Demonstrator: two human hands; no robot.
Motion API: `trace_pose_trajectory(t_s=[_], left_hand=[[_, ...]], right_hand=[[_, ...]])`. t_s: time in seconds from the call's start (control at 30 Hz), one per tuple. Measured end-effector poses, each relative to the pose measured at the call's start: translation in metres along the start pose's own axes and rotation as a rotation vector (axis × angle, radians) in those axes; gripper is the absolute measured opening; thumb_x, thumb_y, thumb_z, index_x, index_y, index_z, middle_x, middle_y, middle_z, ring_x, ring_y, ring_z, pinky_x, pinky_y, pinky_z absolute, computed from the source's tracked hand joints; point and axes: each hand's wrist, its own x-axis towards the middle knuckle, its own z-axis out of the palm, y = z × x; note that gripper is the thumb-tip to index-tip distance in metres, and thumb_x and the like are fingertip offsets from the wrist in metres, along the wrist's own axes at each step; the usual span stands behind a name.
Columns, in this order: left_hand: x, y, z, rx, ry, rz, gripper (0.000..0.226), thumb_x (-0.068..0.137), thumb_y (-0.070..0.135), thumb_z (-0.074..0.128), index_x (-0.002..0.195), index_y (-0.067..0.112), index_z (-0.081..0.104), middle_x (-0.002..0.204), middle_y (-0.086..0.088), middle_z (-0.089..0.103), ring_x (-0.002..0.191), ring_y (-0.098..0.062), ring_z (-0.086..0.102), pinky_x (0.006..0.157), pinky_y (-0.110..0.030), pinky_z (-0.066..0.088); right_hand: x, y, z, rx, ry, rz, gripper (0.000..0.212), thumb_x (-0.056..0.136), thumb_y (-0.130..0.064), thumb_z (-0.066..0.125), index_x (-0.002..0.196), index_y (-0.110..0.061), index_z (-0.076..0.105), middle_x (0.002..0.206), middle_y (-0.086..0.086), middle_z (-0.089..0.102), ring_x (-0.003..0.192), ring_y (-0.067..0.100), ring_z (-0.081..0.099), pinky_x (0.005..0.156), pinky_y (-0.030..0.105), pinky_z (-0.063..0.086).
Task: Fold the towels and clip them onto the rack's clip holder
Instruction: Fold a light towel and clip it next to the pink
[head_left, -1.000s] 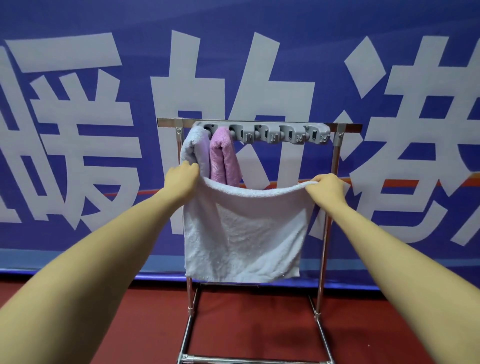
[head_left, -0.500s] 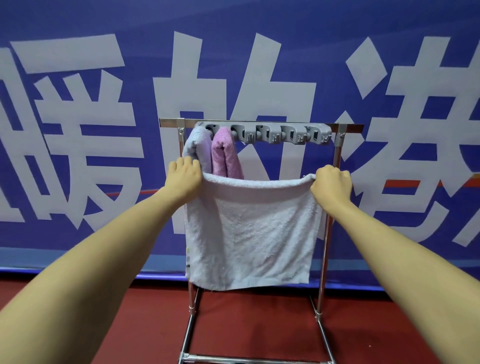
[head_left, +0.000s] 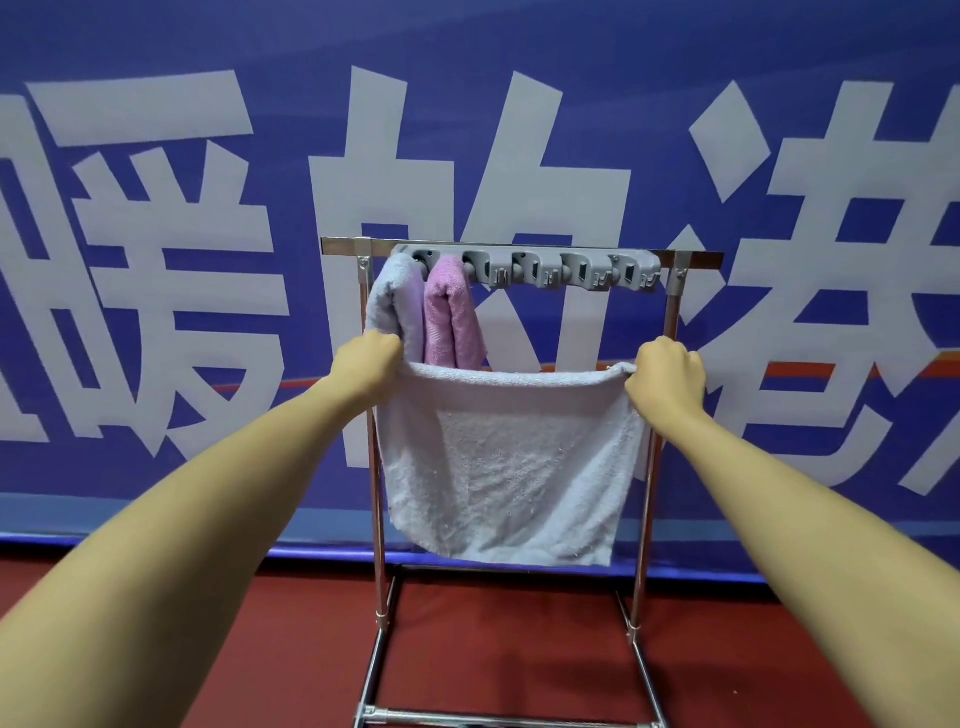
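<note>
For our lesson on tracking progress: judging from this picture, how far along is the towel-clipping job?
Done: a pale lilac towel and a pink towel hang folded from the two leftmost clips of the grey clip holder. In hand: the left hand and right hand grip the top corners of a light towel, spread open. Left: fold it and clip it; the other clips look empty.

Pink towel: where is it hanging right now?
In the head view the pink towel hangs from the gray clip holder near its left end, right beside a lavender towel, above the left hand.
</note>
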Motion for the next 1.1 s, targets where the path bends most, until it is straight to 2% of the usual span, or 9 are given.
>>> trace_pose_trajectory(t_s=[0.17, 0.3, 0.43, 0.57, 0.7, 0.8, 0.9, 1.0, 1.1], left_hand=[[0.001, 0.000, 0.002, -0.029, -0.001, -0.011, 0.017, 0.082, -0.005, 0.047, 0.092, -0.005, 0.060, 0.069, -0.008, 0.041, 0.067, -0.031, 0.047, 0.057, -0.032, 0.037], [-0.004, 0.002, 0.002, -0.022, 0.058, -0.022, 0.016, 0.085, -0.001, 0.048, 0.096, 0.003, 0.059, 0.086, -0.014, 0.056, 0.081, -0.035, 0.057, 0.061, -0.033, 0.038], [-0.004, 0.000, 0.008, 0.078, 0.287, 0.039, 0.012, 0.064, -0.007, 0.069, 0.071, 0.003, 0.069, 0.071, -0.015, 0.060, 0.072, -0.033, 0.055, 0.064, -0.034, 0.032], [-0.006, 0.009, 0.007, 0.055, 0.141, -0.075, 0.022, 0.079, -0.001, 0.050, 0.085, 0.012, 0.066, 0.083, -0.009, 0.067, 0.071, -0.031, 0.052, 0.067, -0.031, 0.026], [-0.005, 0.017, 0.010, -0.165, 0.122, -0.154, 0.023, 0.083, 0.005, 0.047, 0.095, 0.013, 0.066, 0.088, -0.011, 0.064, 0.076, -0.033, 0.058, 0.059, -0.031, 0.037], [-0.007, 0.028, 0.005, -0.385, 0.129, -0.158, 0.022, 0.084, 0.019, 0.046, 0.075, 0.008, 0.063, 0.073, -0.012, 0.061, 0.065, -0.030, 0.052, 0.054, -0.029, 0.037], [-0.008, 0.044, 0.004, -0.539, 0.202, -0.100, 0.027, 0.083, 0.019, 0.048, 0.061, 0.007, 0.057, 0.065, -0.015, 0.063, 0.063, -0.034, 0.055, 0.053, -0.033, 0.044], [-0.003, 0.057, 0.008, -0.671, 0.256, 0.009, 0.022, 0.086, 0.006, 0.049, 0.083, 0.007, 0.072, 0.088, -0.011, 0.073, 0.082, -0.033, 0.064, 0.070, -0.037, 0.051], [-0.005, 0.075, 0.002, -0.824, 0.260, 0.091, 0.032, 0.088, -0.001, 0.047, 0.103, 0.011, 0.073, 0.108, -0.003, 0.072, 0.104, -0.019, 0.064, 0.088, -0.027, 0.049]], right_hand=[[-0.001, 0.002, 0.002, 0.057, 0.002, 0.029, 0.010, 0.084, 0.001, 0.057, 0.090, 0.004, 0.064, 0.093, 0.018, 0.063, 0.089, 0.034, 0.058, 0.081, 0.038, 0.044], [-0.001, 0.005, 0.009, 0.110, 0.032, 0.085, 0.009, 0.085, 0.000, 0.058, 0.093, -0.002, 0.062, 0.095, 0.014, 0.060, 0.087, 0.032, 0.059, 0.070, 0.037, 0.044], [-0.001, 0.009, 0.017, 0.377, 0.050, 0.229, 0.012, 0.088, 0.000, 0.053, 0.085, -0.011, 0.059, 0.084, 0.009, 0.056, 0.078, 0.029, 0.055, 0.062, 0.034, 0.045], [-0.004, 0.008, 0.022, 0.800, 0.072, 0.320, 0.022, 0.088, 0.005, 0.046, 0.075, -0.010, 0.057, 0.079, 0.010, 0.059, 0.074, 0.031, 0.062, 0.065, 0.041, 0.058], [-0.009, 0.003, 0.025, 0.881, 0.048, 0.232, 0.019, 0.090, 0.003, 0.043, 0.085, -0.006, 0.059, 0.078, 0.004, 0.056, 0.079, 0.022, 0.055, 0.066, 0.029, 0.048], [-0.009, 0.000, 0.029, 0.926, -0.007, 0.162, 0.018, 0.091, 0.000, 0.046, 0.089, -0.007, 0.062, 0.088, 0.007, 0.063, 0.085, 0.021, 0.058, 0.073, 0.032, 0.051], [-0.013, -0.009, 0.025, 0.993, -0.095, 0.061, 0.020, 0.088, 0.002, 0.050, 0.086, -0.010, 0.066, 0.085, 0.005, 0.065, 0.080, 0.018, 0.060, 0.069, 0.024, 0.049], [-0.018, -0.021, 0.019, 1.037, -0.146, -0.039, 0.019, 0.086, 0.001, 0.056, 0.085, -0.012, 0.070, 0.084, -0.001, 0.067, 0.085, 0.014, 0.062, 0.078, 0.024, 0.050], [-0.020, -0.034, 0.012, 1.110, -0.157, -0.091, 0.015, 0.085, 0.002, 0.059, 0.087, -0.007, 0.071, 0.083, -0.001, 0.068, 0.079, 0.003, 0.061, 0.074, 0.013, 0.050]])
